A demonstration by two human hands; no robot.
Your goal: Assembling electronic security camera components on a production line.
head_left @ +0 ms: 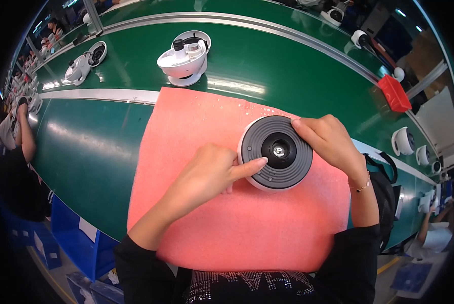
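Round unit [277, 152], white with a gray ribbed face, is over the pink mat, right of its middle and toward its far edge; whether it rests on the mat cannot be told. The green bench [100, 137] spreads left, right and beyond, divided by a pale strip. The pink mat [267, 233] covers the bench's near edge in front of the person. A black bag [386, 197] sits just beyond the mat's right edge. A white open assembly [184, 66] stands just past the mat's far left corner. A red tray [395, 93] lies toward the bench's far right. The left hand [212, 167] lays its thumb across the gray face; its other fingers curl together at the left side, and whether they clamp cannot be told. The right hand [331, 139] has thumb and curled fingers clamped on the far right rim, fingertips partly hidden. A glossy black dome [279, 162] fills the face's center. A thin bracelet [362, 186] circles the right wrist.
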